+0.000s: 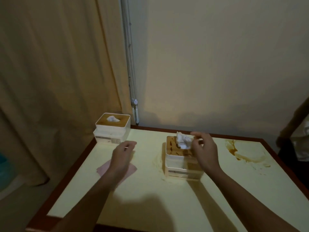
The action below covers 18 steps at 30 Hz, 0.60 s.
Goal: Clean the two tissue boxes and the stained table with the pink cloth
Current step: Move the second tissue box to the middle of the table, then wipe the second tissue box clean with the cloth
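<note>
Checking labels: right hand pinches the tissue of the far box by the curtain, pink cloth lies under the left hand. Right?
No. Head view: the right hand pinches the tissue of the near tissue box, mid-table; the far tissue box is untouched. The pink cloth under the left hand is correct.

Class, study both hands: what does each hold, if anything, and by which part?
The right hand pinches the tissue in the nearer tissue box by its upper right edge. The left hand holds nothing.
</note>
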Motion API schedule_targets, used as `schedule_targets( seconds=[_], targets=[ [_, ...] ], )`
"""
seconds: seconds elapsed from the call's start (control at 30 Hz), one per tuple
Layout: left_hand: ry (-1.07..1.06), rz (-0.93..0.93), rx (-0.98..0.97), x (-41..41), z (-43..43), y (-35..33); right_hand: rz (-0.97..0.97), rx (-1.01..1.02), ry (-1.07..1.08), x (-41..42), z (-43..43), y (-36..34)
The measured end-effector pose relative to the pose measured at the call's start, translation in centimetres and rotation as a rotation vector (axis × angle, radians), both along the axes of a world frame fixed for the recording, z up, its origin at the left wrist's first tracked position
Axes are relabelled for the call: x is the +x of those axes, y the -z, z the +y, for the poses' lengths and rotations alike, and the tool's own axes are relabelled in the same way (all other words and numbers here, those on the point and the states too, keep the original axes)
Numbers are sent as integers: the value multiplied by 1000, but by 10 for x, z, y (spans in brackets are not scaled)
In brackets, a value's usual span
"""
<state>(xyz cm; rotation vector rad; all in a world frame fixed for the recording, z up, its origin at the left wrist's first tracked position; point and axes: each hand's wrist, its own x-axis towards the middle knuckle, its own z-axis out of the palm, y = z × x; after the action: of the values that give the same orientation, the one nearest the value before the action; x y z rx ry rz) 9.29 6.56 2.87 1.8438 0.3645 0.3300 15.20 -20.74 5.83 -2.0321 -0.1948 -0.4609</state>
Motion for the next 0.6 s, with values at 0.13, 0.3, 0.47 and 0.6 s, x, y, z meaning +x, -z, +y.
schedule_targets(
  seconds=[0.13, 0.3, 0.47, 0.6],
  targets=[
    [-244, -66, 336, -34, 83, 29, -134, -185, -234, -13, 60, 0],
    [-317, 5, 719, -65, 126, 97, -195, -672, -641, -23, 128, 44],
    [-156, 66, 1064, -59, 133, 148, -286, -1044, -830, -18, 165, 98],
    [-88, 268, 1080, -53, 133, 143, -214, -1021, -811, -13, 175, 106]
  ],
)
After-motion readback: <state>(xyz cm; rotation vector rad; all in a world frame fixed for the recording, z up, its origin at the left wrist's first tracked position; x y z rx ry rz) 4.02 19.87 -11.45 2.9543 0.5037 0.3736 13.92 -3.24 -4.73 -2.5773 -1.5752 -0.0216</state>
